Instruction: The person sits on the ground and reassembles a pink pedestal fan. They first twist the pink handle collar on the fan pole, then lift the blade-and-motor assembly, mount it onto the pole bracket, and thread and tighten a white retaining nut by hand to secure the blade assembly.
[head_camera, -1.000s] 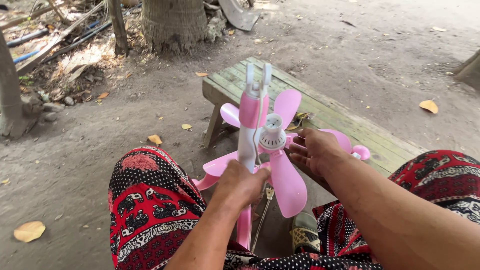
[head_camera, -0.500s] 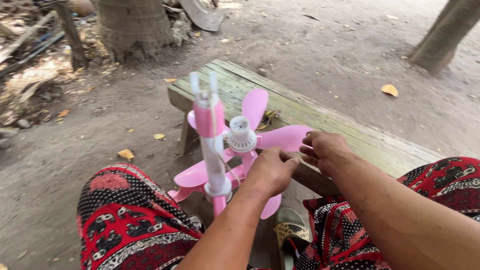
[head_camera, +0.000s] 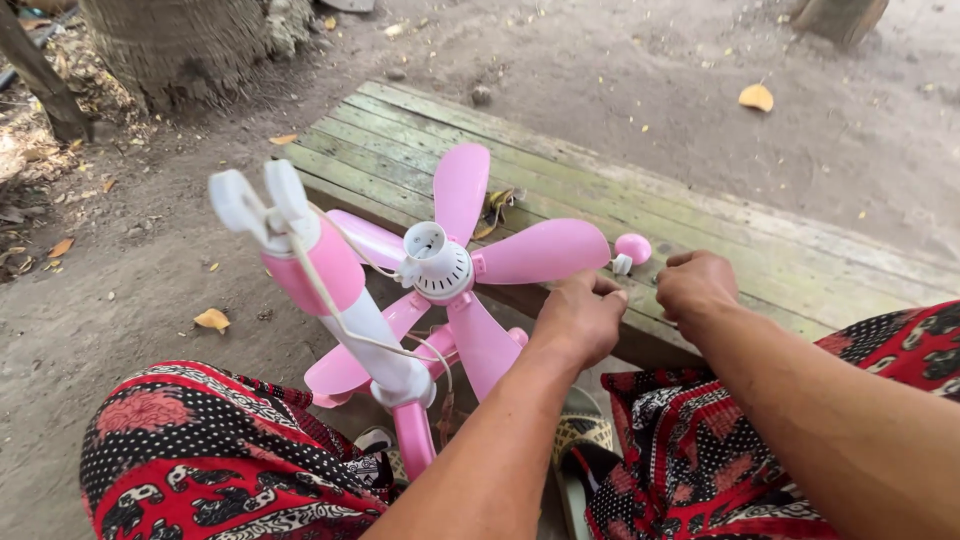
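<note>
A small pink fan with a white hub (head_camera: 436, 262) and several pink blades leans between my knees against a green wooden bench (head_camera: 700, 215). Its pink and white stem (head_camera: 340, 300) rises toward me, with a white fork on top and a thin cord along it. My left hand (head_camera: 577, 318) is curled under the tip of the right-pointing blade (head_camera: 545, 250), fingers touching it. My right hand (head_camera: 695, 285) rests as a loose fist on the bench edge, just right of a small pink cap (head_camera: 632, 248). Nothing shows in the right hand.
My legs in red patterned cloth (head_camera: 200, 460) frame the fan. Sandals (head_camera: 585, 440) lie on the ground below. A tree trunk (head_camera: 175, 45) stands at the upper left, and dry leaves (head_camera: 757, 96) dot the bare dirt around the bench.
The view has dropped and shifted closer to the bench. The fan has tilted left, my left hand moved from the stem out to the blade tip, and my right hand let go of the blade.
</note>
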